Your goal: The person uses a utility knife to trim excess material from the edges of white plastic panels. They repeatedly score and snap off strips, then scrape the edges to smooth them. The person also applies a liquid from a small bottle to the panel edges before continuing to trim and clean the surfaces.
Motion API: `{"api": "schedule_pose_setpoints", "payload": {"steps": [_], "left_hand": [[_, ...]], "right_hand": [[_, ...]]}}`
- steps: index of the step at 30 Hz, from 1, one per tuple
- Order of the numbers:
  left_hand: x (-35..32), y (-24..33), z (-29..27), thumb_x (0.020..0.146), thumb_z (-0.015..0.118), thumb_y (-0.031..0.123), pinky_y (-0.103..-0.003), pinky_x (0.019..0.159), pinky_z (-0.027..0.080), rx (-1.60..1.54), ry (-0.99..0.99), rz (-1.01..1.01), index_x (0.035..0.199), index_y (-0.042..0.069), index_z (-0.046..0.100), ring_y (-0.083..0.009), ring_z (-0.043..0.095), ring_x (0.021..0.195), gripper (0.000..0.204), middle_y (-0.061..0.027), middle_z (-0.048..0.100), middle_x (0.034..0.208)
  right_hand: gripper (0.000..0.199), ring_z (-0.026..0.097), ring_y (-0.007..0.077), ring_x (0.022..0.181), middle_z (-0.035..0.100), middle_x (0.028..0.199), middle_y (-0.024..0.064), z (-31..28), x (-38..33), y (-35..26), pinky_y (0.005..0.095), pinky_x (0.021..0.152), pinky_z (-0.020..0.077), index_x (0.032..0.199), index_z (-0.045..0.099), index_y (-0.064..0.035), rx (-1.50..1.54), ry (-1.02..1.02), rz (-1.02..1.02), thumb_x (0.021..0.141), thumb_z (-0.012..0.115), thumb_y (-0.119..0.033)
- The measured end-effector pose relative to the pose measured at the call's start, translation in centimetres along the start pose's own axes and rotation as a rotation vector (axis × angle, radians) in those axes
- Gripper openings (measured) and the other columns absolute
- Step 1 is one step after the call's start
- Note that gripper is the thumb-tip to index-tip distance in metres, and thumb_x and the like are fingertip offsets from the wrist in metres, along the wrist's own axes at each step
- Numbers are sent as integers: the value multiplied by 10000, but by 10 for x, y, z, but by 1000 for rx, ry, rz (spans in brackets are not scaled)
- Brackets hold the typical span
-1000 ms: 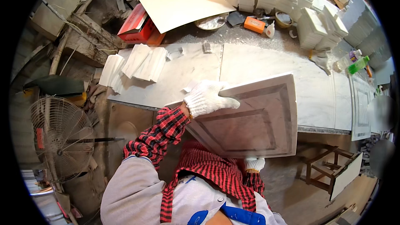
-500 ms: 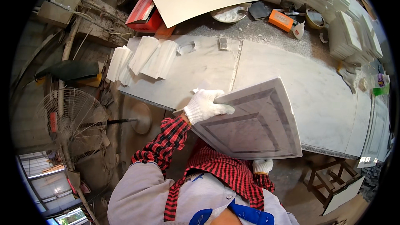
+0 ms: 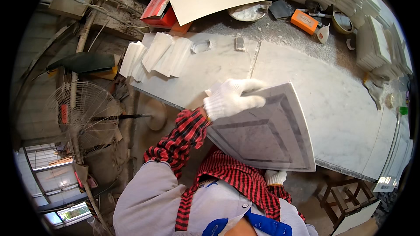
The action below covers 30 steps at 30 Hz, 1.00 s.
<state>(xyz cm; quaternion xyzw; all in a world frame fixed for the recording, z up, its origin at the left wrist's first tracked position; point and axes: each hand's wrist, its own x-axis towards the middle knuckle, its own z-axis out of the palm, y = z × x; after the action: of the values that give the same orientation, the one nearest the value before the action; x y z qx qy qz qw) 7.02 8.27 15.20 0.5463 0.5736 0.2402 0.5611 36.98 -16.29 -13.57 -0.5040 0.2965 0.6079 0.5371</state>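
A white marble panel with darker grey bands forming a frame pattern is tilted up in front of my body. My left hand, in a white knit glove, straddles its upper left edge. One finger or the thumb lies over the face, and the others reach past the edge, slightly blurred. At the panel's lower edge is my right hand, also gloved. Only the cuff and part of the glove show; the panel hides its fingers. Beyond the panel lies the pale marble worktop.
Thin white strips lie at the worktop's left. Behind are a red box, a bowl of white powder, an orange box and stacked white tiles. A fan stands left, a wooden stool right.
My left hand has slid right and up along the panel's upper edge. The panel is almost where it was, while the surroundings have shifted slightly right in view.
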Motion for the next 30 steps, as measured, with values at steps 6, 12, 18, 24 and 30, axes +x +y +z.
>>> {"api": "schedule_pose_setpoints", "payload": {"steps": [6,12,18,24,30], "left_hand": [[39,22,-2,920,692,113,-316,1048,455,-307,-222,86,1378,17,571,-182,558,1240,484,-100,621,1343],[47,21,3,929,676,79,-325,1080,433,-441,-343,184,1411,24,543,-198,518,1302,504,-120,601,1375],[45,20,8,936,640,12,-317,1061,452,-650,-361,156,1489,25,435,-198,523,1308,589,-154,575,1406],[42,15,8,933,630,-12,-316,1014,491,-609,-298,201,1484,23,438,-196,539,1295,584,-162,585,1391],[43,17,10,924,627,-40,-312,990,506,-602,-302,194,1461,24,469,-193,565,1264,563,-147,611,1360]], "right_hand": [[352,545,276,1256,588,1379,106,2,-7,3,434,1092,432,1293,591,-30,-17,54,4,998,419,-114],[335,589,276,1206,649,1287,84,-30,35,-5,425,1027,492,1279,605,-25,-200,-126,-173,988,450,-86],[313,582,278,1213,633,1305,80,8,0,-1,469,1026,490,1278,606,-40,88,53,-88,1002,486,-128],[282,605,276,1166,649,1266,74,-1,1,-3,467,998,498,1237,630,-79,39,123,-70,1014,507,-201],[164,520,193,832,566,889,-12,-27,-8,-36,359,743,415,979,536,-169,43,193,-262,1035,435,-286]]}}
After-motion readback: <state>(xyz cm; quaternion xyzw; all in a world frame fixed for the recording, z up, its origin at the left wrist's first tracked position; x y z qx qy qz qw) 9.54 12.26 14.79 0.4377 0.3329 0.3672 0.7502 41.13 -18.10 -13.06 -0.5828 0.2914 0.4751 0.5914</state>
